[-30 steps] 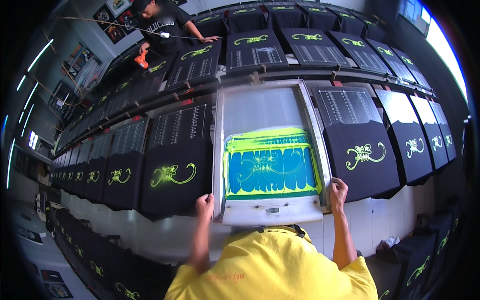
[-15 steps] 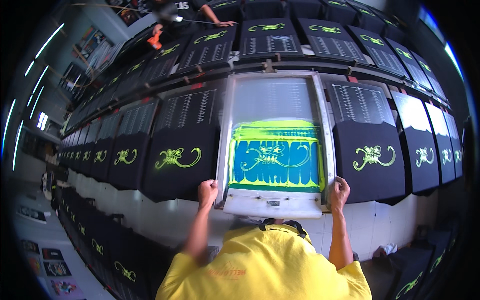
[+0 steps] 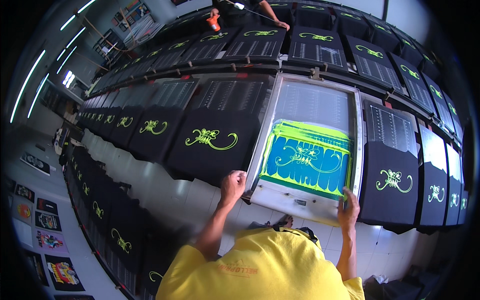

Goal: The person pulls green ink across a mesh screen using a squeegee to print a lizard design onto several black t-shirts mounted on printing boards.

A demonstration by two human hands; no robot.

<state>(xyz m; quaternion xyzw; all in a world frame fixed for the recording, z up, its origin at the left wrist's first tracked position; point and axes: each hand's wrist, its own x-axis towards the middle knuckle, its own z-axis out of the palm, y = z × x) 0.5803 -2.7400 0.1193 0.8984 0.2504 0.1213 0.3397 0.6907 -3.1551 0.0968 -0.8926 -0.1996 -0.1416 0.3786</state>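
Legible red lettering (image 3: pixel 242 270) runs across the yellow shirt (image 3: pixel 280 250) at 6 o'clock. The dark label (image 3: pixel 300 202) on the white frame bar (image 3: pixel 275 196), toward 4 o'clock, is too small to read.

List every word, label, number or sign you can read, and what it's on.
Wording isn't copied here; places only:
Yellow shirt: orange-red printed lettering.
Screen frame: small dark label on the lower bar, too small to read.
Black board left of it: pale ruler-like marks, any numbers too small.
Prints at lower left: any lettering too small.
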